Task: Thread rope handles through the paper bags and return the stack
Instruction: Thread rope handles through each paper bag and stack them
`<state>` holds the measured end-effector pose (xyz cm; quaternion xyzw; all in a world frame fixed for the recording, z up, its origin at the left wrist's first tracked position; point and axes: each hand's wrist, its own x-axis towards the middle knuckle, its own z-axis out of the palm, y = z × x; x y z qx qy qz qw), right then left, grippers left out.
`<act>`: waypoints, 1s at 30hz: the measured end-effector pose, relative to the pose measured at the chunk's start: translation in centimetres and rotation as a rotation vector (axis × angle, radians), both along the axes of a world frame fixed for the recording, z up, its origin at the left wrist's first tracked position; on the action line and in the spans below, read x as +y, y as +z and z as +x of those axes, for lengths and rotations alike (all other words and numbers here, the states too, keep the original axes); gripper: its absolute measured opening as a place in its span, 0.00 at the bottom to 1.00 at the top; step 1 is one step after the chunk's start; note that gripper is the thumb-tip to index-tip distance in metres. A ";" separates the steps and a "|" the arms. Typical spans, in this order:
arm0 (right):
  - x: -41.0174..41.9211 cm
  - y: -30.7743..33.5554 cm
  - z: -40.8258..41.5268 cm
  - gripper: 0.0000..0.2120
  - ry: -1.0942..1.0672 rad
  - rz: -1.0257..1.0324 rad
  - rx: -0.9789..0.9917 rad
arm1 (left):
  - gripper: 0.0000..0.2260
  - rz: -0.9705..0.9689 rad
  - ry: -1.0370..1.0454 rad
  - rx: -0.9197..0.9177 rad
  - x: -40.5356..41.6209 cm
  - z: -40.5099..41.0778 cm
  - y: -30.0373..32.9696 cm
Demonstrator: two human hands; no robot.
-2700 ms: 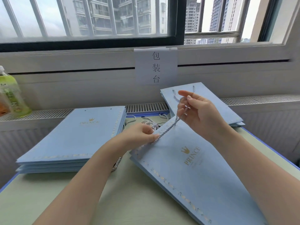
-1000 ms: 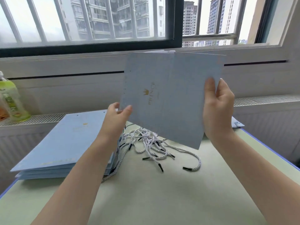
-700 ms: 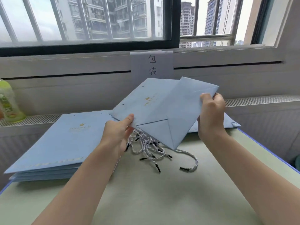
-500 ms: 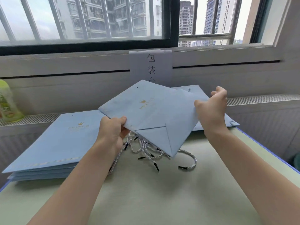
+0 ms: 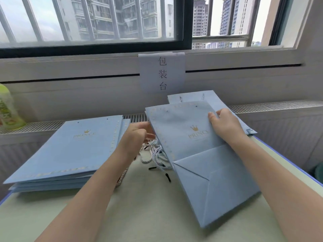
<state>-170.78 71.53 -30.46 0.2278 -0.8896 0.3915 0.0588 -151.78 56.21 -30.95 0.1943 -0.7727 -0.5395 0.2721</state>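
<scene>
A light blue paper bag with a gold crown logo lies flat on the table, its folded bottom towards me and two empty handle holes along its far edge. My right hand holds its right edge, thumb on top. My left hand hovers at the bag's left edge, fingers stretched over a pile of white-and-blue rope handles with black tips. The bag partly covers the pile. A stack of the same bags sits to the left.
Behind the bag at the right lie bags with rope handles fitted. A green bottle stands on the radiator ledge at far left. A paper sign hangs on the wall below the window. The table's blue edge runs along the right.
The bag was lifted in both hands, turned over and lowered flat onto the table. My left hand has let go of its edge and moved over the ropes.
</scene>
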 end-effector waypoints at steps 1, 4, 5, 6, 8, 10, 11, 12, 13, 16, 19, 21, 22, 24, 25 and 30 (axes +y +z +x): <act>0.3 0.0 -0.4 0.19 -0.015 0.018 0.005 | 0.18 -0.289 0.042 -0.099 -0.3 -0.1 -0.5; 0.6 -0.3 -0.8 0.18 -0.047 0.136 0.029 | 0.15 -0.803 0.047 -0.502 -0.7 -0.6 -2.4; 0.6 -0.4 -0.9 0.18 -0.052 0.184 0.025 | 0.16 -0.805 0.017 -0.585 -0.6 -0.8 -2.8; 0.5 -0.6 -0.9 0.19 -0.060 0.235 0.009 | 0.14 -0.800 0.009 -0.628 -0.5 -0.8 -3.0; 0.4 -0.8 -1.0 0.19 -0.066 0.321 -0.028 | 0.09 -0.830 0.037 -0.615 -0.3 -0.9 -3.1; 0.3 -1.1 -1.1 0.18 -0.046 0.385 -0.035 | 0.06 -0.798 0.096 -0.601 -0.3 -0.8 -3.0; 0.4 -1.1 -1.2 0.16 -0.035 0.419 -0.021 | 0.05 -0.767 0.134 -0.600 -0.3 -0.7 -2.9; 0.5 -1.1 -1.1 0.16 -0.024 0.457 -0.010 | 0.04 -0.742 0.173 -0.602 -0.2 -0.6 -2.8; 0.6 -0.9 -0.9 0.18 -0.015 0.501 -0.001 | 0.04 -0.725 0.218 -0.594 -0.1 -0.5 -2.6; 1.0 0.1 0.0 0.18 -0.002 0.618 0.007 | 0.06 -0.712 0.370 -0.475 0.2 -0.2 -1.9; 1.5 1.1 1.5 0.15 -0.027 0.729 0.002 | 0.04 -0.725 0.491 -0.196 0.8 0.2 -1.1; 1.3 1.4 2.1 0.12 -0.029 0.737 0.087 | 0.03 -0.690 0.463 0.030 1.3 0.2 -0.5; 1.0 1.5 2.5 0.11 -0.004 0.679 0.157 | 0.03 -0.649 0.415 0.113 1.5 0.2 -0.3; 0.2 1.4 3.4 0.14 0.192 0.393 0.226 | 0.03 -0.584 0.314 0.202 1.9 0.0 -0.1; -0.3 1.4 4.2 0.15 0.371 0.227 0.217 | 0.03 -0.563 0.268 0.227 2.2 0.0 0.0; -2.3 0.8 8.7 0.08 0.875 -0.183 0.122 | 0.08 -0.335 0.022 0.360 3.1 -0.1 0.4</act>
